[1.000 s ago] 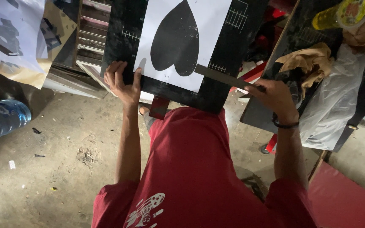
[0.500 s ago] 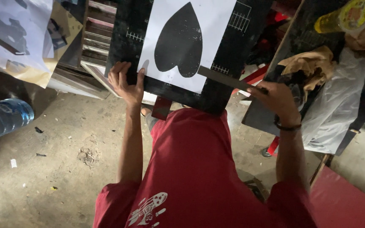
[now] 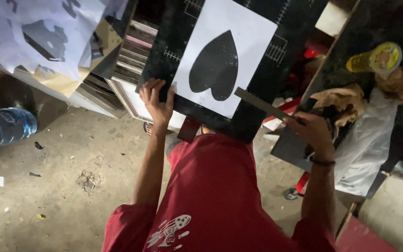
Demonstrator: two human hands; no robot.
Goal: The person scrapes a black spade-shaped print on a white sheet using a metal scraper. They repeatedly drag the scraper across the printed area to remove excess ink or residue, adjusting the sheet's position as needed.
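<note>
**Head view: paper stencil steadied on a black cutting mat, straightedge brought to its lower right corner**

Head view, looking down over a red shirt [image 3: 220, 196]. I see the left hand [image 3: 157, 100] at the near left edge of the black cutting mat [image 3: 257, 107], fingers curled over the rim and clamped on it, thumb lying on top beside the white sheet [image 3: 225, 56]. The sheet lies flat on the mat and carries a black heart-shaped cutout [image 3: 215, 65], its point directed away from me. The right hand [image 3: 311, 133] is closed around the near end of a thin grey straightedge [image 3: 262, 103], whose far end rests just at the sheet's lower right corner; whether it holds a blade as well I cannot tell.

Change over the last second: the left hand has slid slightly along the mat's edge towards the sheet, while the straightedge and right hand hold nearly the same line. I judge this a re-seating of the grip, so that mat and sheet stay put.

Surroundings: a clear water bottle [image 3: 3, 128] lies at left on the concrete floor [image 3: 61, 186]; printed sheets [image 3: 43, 37] hang above it; a yellow tape roll [image 3: 381, 58] and crumpled brown paper [image 3: 336, 100] sit at right.
</note>
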